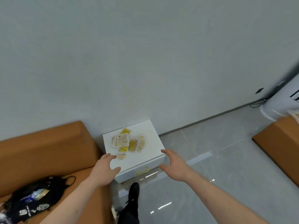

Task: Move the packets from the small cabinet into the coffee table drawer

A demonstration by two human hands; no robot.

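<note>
Head view has your left hand [106, 168] and right hand [174, 165] open and empty by the small cabinet's [146, 160] front corners, packets [127, 143] piled loose mid-top, so a hasty scoop could scatter some onto the floor [210, 159].

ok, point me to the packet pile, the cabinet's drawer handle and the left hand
packet pile [127, 143]: head view, on a pale packet near the middle of the heap.
drawer handle [142, 171]: head view, on the middle of the yellow bar.
left hand [106, 168]: head view, on the back of the hand.
</note>
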